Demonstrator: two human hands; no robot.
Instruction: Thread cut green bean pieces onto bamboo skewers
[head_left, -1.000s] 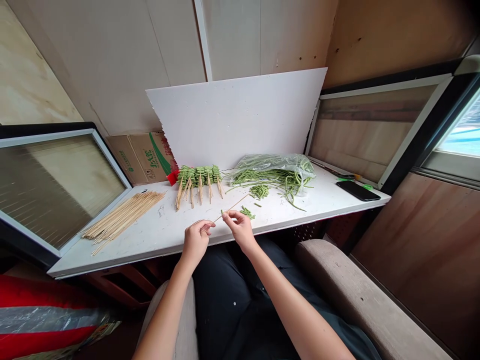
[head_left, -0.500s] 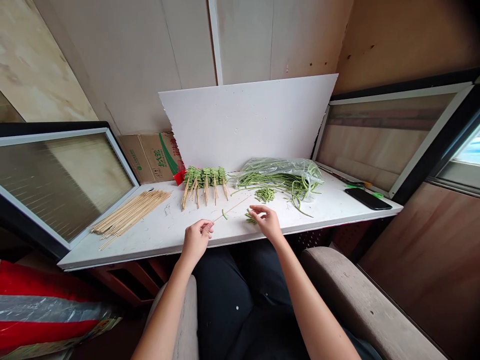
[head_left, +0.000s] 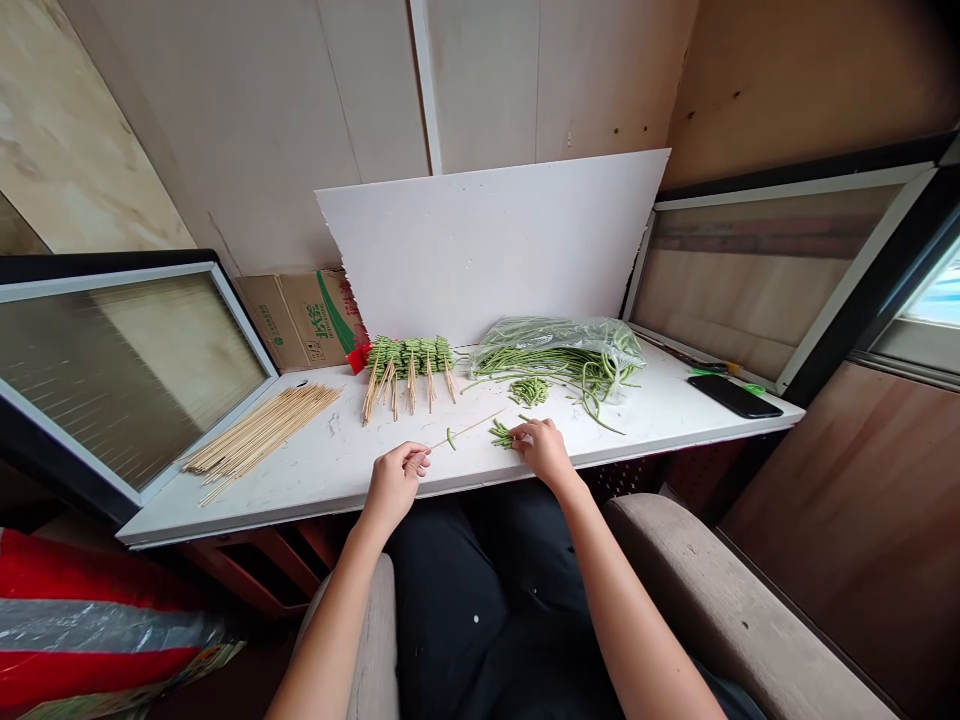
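My left hand (head_left: 394, 480) pinches the near end of a thin bamboo skewer (head_left: 472, 428) that points away to the right, with one short green bean piece (head_left: 451, 439) threaded on it. At a small heap of cut bean pieces (head_left: 499, 433) near the table's front edge, my right hand (head_left: 546, 450) has its fingers curled down onto the pieces. Whether a piece is between those fingers is hidden.
On the white table (head_left: 315, 470) lie a pile of bare skewers (head_left: 259, 432) at left, a row of finished bean skewers (head_left: 409, 358) at the back, a plastic bag of long beans (head_left: 559, 352), more cut pieces (head_left: 529, 390), and a black phone (head_left: 735, 396) at right. A white board (head_left: 487, 240) leans behind.
My right hand left the skewer, where it had been at the bean piece, and moved right and down to the heap of cut pieces. My left hand kept hold of the skewer.
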